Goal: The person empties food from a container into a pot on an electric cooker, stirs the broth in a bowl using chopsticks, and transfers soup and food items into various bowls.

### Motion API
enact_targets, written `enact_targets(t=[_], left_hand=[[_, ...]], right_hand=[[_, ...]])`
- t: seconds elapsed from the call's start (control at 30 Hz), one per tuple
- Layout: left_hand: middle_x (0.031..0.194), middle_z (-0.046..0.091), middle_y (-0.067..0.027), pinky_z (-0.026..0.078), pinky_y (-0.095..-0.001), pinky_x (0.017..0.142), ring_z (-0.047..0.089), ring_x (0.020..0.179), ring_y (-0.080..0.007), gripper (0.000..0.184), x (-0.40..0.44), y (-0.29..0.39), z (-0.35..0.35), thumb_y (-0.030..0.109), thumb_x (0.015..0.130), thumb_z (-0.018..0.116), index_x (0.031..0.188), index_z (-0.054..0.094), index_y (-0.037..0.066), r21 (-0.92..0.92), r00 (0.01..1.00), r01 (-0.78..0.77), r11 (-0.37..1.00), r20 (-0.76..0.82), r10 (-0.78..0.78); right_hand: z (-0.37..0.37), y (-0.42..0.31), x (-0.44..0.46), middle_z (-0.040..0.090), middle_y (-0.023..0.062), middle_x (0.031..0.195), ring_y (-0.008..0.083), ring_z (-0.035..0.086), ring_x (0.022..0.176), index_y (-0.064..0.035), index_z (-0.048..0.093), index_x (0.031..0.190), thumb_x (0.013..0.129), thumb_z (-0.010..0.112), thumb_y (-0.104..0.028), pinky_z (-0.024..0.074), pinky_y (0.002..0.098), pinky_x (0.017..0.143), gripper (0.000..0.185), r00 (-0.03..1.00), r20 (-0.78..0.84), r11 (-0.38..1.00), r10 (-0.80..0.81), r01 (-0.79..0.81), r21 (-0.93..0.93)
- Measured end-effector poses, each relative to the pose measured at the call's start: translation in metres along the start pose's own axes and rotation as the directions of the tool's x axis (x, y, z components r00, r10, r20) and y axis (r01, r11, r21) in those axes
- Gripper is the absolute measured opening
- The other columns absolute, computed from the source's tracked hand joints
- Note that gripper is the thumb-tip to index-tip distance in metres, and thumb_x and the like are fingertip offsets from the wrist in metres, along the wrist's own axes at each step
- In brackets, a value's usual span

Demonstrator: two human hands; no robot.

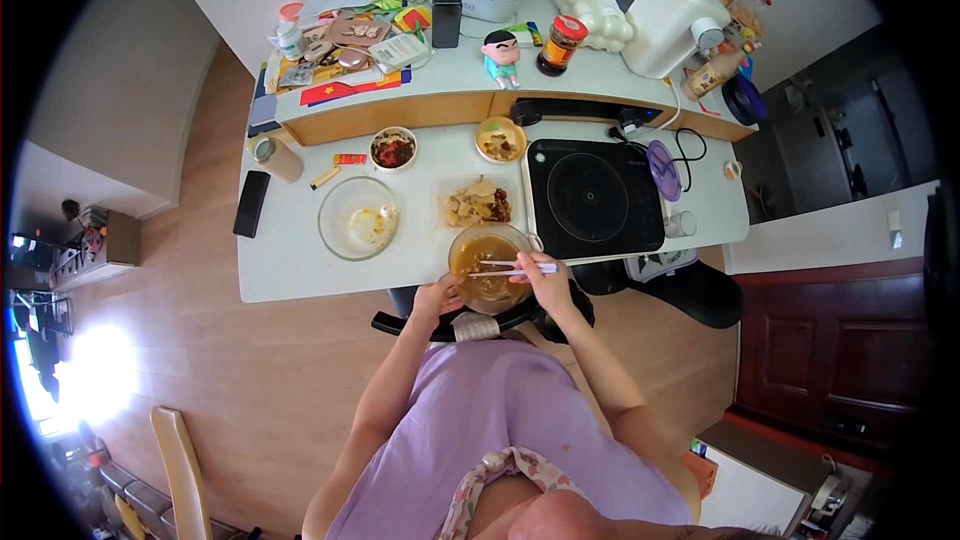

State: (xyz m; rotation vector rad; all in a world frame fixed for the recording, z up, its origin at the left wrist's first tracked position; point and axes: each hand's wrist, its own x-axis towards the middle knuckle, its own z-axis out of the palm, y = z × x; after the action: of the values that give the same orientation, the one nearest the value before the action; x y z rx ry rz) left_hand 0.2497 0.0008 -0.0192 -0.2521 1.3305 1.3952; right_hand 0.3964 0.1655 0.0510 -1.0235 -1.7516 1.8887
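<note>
One clear bowl [505,301] of brown liquid [473,253] is at the worktop's [300,275] near edge. From afar, I see the left hand [436,297] with fingers holding its left side, the right hand [545,280] pinching pale chopsticks [498,262] dipped inside. Stirring seems in hand; I judge the next stroke calls for steadiness.

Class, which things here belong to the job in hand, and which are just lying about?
Job in hand:
glass bowl of brown liquid, left hand touching
chopsticks, in right hand
food pieces, probably

Lying about, seemingly:
toy figure
black phone
beige tumbler
</note>
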Motion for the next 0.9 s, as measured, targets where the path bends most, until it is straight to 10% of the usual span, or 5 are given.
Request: enact_targets(t=[0.9], left_hand=[[0.073,0.058,-0.0014,0.055,-0.0273,0.065,0.061,0.067,-0.0123,0.03,0.002,-0.004,-0.002,0.028,0.077,0.066,0.093,0.061,0.002,0.029,0.999,0.027,0.999,0.024,-0.028]], right_hand=[[0.001,-0.006,-0.003,0.061,0.0092,0.072,0.0187,0.066,0.062,0.0015,0.054,0.08,0.095,0.047,-0.031,0.0522,0.0239,0.058,0.037,0.924,-0.369,0.947,-0.103,0.204,0.246]])
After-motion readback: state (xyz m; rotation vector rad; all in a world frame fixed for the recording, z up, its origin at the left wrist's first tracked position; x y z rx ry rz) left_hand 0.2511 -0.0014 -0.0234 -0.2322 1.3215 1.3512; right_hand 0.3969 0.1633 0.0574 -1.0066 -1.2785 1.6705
